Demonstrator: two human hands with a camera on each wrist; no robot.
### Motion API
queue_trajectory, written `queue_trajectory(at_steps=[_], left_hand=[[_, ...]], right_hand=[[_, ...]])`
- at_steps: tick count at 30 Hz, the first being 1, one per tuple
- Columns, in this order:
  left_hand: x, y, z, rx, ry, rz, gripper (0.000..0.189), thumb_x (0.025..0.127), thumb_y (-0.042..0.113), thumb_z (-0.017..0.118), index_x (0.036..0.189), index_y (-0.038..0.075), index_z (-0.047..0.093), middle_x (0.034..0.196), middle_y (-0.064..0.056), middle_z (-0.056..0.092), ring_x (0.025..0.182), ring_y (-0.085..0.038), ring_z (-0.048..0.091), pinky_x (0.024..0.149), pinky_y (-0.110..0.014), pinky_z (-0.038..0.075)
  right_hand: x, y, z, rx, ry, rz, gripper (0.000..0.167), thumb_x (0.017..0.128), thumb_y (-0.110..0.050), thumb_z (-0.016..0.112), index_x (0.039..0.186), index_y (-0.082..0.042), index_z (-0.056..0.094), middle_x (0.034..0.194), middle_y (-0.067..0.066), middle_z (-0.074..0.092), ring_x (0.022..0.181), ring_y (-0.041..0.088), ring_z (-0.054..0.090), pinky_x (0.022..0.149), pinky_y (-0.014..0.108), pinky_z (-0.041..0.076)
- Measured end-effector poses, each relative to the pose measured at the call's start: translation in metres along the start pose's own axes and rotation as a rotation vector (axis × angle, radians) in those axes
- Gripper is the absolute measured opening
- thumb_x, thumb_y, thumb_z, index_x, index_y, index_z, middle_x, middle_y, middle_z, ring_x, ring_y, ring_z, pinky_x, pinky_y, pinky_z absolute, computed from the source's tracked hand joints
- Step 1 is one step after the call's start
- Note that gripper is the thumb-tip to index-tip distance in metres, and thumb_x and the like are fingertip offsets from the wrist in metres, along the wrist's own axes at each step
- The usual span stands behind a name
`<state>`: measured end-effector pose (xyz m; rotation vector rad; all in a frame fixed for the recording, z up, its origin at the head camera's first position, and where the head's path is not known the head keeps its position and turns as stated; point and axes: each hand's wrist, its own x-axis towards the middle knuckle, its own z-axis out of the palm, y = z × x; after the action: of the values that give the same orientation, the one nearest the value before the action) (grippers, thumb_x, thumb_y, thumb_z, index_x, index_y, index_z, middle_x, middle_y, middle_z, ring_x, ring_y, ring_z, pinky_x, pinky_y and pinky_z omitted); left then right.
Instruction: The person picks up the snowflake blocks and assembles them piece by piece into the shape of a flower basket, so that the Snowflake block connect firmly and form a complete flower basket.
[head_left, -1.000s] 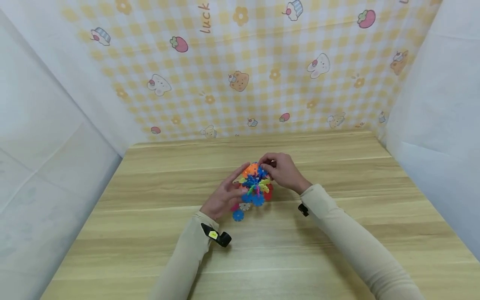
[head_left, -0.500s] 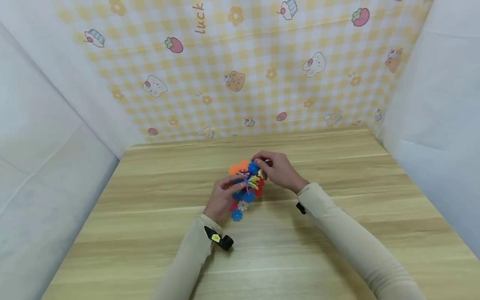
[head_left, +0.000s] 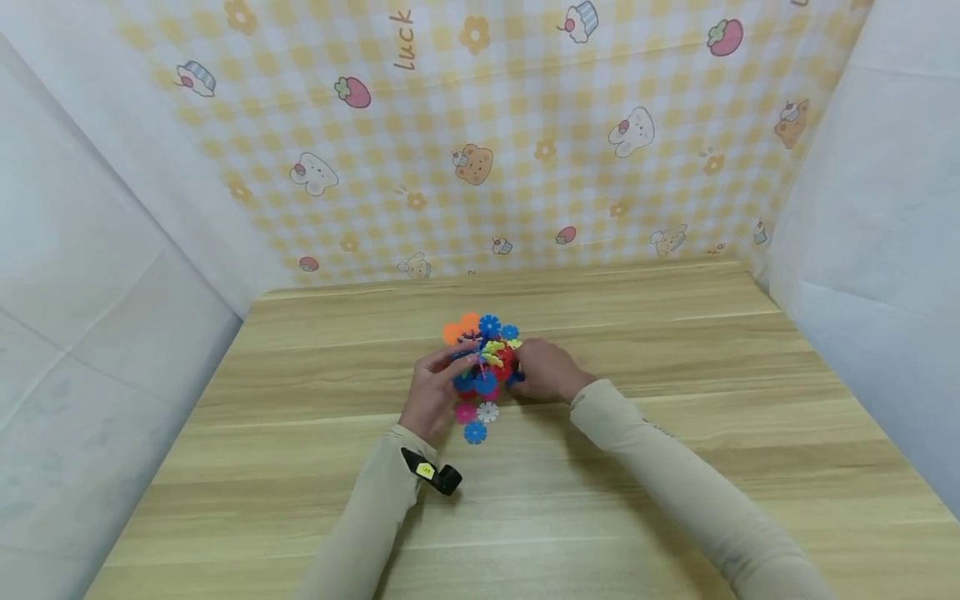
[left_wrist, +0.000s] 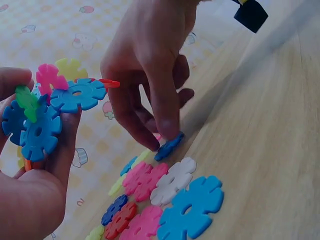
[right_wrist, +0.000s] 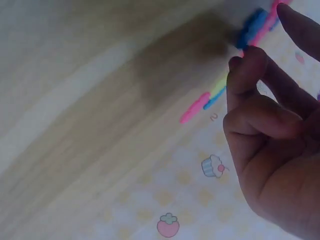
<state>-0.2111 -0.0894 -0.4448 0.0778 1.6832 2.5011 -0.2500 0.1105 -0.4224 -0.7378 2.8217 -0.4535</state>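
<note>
In the left wrist view, we lose part of the left hand (head_left: pixel 429 398) at the edge; its fingers curl round a cluster of discs (left_wrist: pixel 44 126), raised off the table (head_left: pixel 525 533). The right hand (left_wrist: pixel 149 62) points downward, fingertips at a dark blue disc (left_wrist: pixel 169 147); whether they pinch it, we cannot tell.

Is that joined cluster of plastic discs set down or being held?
Held: the left hand grips the cluster, and the left wrist view shows it apart from the other discs.
</note>
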Motion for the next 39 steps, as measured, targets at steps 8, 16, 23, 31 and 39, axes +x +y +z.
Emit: queue_trajectory(at_steps=[8, 16, 23, 31, 39], left_hand=[[-0.002, 0.002, 0.0, 0.003, -0.065, -0.001, 0.032, 0.099, 0.009, 0.06, 0.128, 0.019, 0.069, 0.14, 0.005, 0.061, 0.134, -0.015, 0.05, 0.103, -0.026, 0.05], [-0.004, 0.003, 0.0, 0.058, -0.117, 0.018, 0.041, 0.101, 0.012, 0.058, 0.142, 0.011, 0.057, 0.146, 0.004, 0.054, 0.138, -0.017, 0.046, 0.105, -0.027, 0.05], [-0.004, 0.002, 0.001, 0.049, -0.079, 0.029, 0.024, 0.1, 0.013, 0.059, 0.116, 0.022, 0.075, 0.133, 0.005, 0.063, 0.129, -0.016, 0.053, 0.101, -0.024, 0.051], [-0.003, 0.001, 0.001, -0.015, -0.075, 0.003, 0.034, 0.101, 0.011, 0.057, 0.134, 0.014, 0.065, 0.141, 0.003, 0.057, 0.121, -0.011, 0.058, 0.089, -0.018, 0.054], [0.001, 0.0, 0.002, -0.055, -0.032, 0.015, 0.028, 0.099, 0.007, 0.06, 0.123, 0.016, 0.071, 0.137, 0.001, 0.059, 0.124, -0.013, 0.055, 0.086, -0.012, 0.051]], right_hand=[[0.003, -0.004, 0.004, 0.015, 0.001, 0.014, 0.02, 0.082, -0.015, 0.08, 0.092, -0.003, 0.068, 0.087, 0.008, 0.065, 0.075, 0.019, 0.052, 0.071, 0.031, 0.05], [0.002, -0.001, 0.003, 0.05, -0.037, 0.005, 0.027, 0.081, -0.018, 0.083, 0.098, -0.004, 0.067, 0.086, 0.005, 0.065, 0.074, 0.017, 0.052, 0.069, 0.027, 0.047], [-0.001, 0.003, 0.0, 0.162, -0.092, 0.037, 0.042, 0.074, -0.013, 0.087, 0.107, -0.005, 0.062, 0.098, 0.006, 0.065, 0.086, 0.02, 0.056, 0.084, 0.035, 0.055], [-0.01, 0.022, -0.012, 0.352, 0.05, 0.002, 0.029, 0.081, -0.012, 0.082, 0.101, -0.004, 0.063, 0.095, 0.009, 0.065, 0.082, 0.019, 0.057, 0.074, 0.029, 0.051], [-0.019, 0.018, -0.033, 0.61, 0.253, -0.041, 0.034, 0.081, -0.01, 0.083, 0.11, -0.004, 0.067, 0.096, 0.011, 0.067, 0.077, 0.019, 0.058, 0.07, 0.028, 0.052]])
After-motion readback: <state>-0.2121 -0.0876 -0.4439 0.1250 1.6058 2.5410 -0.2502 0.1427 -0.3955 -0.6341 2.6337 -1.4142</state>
